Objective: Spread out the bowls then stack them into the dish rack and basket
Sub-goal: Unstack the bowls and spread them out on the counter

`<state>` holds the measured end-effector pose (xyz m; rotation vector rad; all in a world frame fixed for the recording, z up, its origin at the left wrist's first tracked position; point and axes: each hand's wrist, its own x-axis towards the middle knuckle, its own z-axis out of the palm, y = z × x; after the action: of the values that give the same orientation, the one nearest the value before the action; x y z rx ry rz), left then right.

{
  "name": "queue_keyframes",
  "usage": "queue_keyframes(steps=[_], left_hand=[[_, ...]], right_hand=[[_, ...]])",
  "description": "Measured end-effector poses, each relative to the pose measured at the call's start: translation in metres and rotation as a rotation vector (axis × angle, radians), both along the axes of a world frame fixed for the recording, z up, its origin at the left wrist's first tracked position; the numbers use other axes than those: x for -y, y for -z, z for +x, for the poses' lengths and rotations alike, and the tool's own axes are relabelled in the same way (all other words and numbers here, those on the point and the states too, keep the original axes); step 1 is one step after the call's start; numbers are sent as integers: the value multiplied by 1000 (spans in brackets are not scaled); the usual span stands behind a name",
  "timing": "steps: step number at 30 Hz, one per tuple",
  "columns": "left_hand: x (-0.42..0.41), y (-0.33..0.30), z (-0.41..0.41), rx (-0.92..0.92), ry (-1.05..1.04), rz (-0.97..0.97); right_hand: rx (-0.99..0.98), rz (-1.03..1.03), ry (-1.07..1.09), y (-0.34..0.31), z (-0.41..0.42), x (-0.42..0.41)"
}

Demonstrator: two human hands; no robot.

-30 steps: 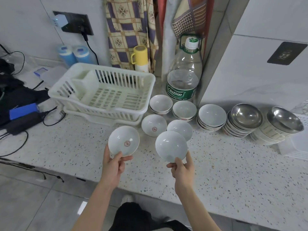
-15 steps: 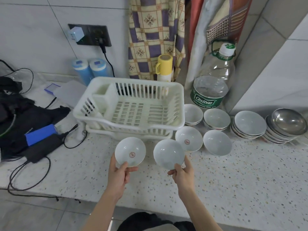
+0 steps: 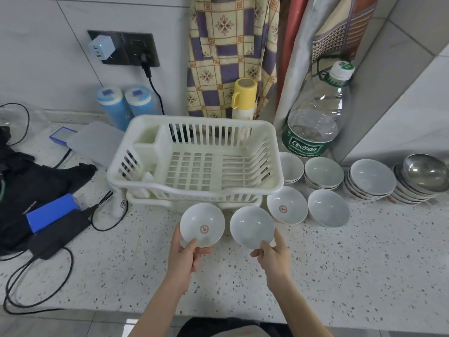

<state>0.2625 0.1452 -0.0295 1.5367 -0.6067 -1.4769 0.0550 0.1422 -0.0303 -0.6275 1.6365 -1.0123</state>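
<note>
My left hand pinches the near rim of a small white bowl with a red mark, tilted toward me. A plain white bowl is pinched at its rim by my right hand. Both bowls hang just in front of the empty white dish rack. Two more bowls lie on the counter to the right: a red-marked bowl and a plain bowl. Behind them stand short stacks of white bowls and steel bowls.
A large water bottle and a yellow cup stand behind the rack by hanging cloths. Left of the rack lie a black bag, a blue box, a power brick with cables and two blue canisters.
The view has swung left, bringing the rack to the centre. Both hands have carried their bowls left, closer to the rack's front edge.
</note>
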Motion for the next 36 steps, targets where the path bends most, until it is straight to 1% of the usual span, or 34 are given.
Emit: queue_keyframes(steps=[9, 22, 36], left_hand=[[5, 2, 7, 3, 25, 10], [2, 9, 11, 133, 94, 41], [1, 11, 8, 134, 99, 97]], right_hand=[[-20, 8, -21, 1, 6, -1], [18, 43, -50, -4, 5, -3], [15, 62, -70, -2, 2, -1]])
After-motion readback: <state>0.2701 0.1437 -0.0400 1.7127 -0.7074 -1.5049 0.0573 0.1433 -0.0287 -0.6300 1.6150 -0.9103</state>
